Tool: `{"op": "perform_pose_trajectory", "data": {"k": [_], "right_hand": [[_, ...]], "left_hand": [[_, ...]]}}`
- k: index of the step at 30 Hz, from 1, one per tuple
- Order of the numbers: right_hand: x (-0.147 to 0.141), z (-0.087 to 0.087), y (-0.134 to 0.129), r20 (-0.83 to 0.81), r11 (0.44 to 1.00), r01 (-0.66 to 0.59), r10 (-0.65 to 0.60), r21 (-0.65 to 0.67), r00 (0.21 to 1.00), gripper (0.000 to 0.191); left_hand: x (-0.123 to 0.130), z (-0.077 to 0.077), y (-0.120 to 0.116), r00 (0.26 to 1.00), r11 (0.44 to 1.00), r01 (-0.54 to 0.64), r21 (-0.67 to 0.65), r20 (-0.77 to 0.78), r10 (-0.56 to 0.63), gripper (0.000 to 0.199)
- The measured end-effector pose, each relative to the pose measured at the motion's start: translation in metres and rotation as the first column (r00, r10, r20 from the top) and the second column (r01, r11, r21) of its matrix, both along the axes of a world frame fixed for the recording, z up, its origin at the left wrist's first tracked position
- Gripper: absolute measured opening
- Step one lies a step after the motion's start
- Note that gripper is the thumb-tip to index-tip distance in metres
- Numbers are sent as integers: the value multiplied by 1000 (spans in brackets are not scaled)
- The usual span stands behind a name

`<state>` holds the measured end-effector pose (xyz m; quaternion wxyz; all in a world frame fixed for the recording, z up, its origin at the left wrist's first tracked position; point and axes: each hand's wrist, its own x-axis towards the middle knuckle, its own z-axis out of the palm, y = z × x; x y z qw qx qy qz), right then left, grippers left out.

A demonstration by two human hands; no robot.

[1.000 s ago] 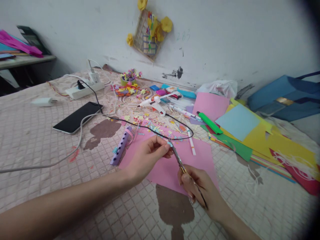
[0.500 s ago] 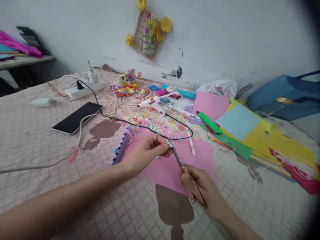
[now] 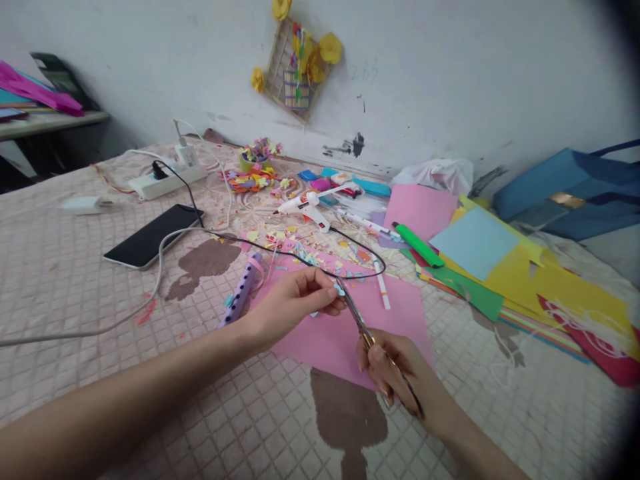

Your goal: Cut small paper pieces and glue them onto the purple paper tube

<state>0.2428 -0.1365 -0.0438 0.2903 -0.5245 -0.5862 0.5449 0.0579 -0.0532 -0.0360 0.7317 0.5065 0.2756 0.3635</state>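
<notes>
My left hand [image 3: 305,300] pinches a small light-blue paper piece [image 3: 340,288] between thumb and fingers. In my right hand [image 3: 400,370] is a pair of scissors [image 3: 359,319], its blade tips right at the blue piece. Both hands are above a pink paper sheet [image 3: 345,340]. Just left of my left hand lies a lilac tube with dark dots [image 3: 241,290], a bit of blue paper beside it. Small paper scraps [image 3: 320,257] are scattered over the far part of the sheet.
A white glue gun [image 3: 313,208] lies beyond the scraps, its black cord looping near my hands. Left are a phone [image 3: 155,237] and a power strip [image 3: 167,180]. To the right sit a green marker [image 3: 419,244], coloured paper sheets [image 3: 505,280] and a blue bag [image 3: 560,193].
The scissors have turned slightly in my right hand and their handles look further apart. My left hand keeps its pinch on the blue piece in nearly the same spot.
</notes>
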Motion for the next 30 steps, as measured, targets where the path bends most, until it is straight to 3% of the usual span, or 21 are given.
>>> {"op": "perform_pose_trajectory", "data": {"k": [30], "right_hand": [[1,-4,1,43,1000,17,-18,25,999,49]], "left_hand": [[0,-2,1,1000,1000,12,-23,-17,-12,16]]}}
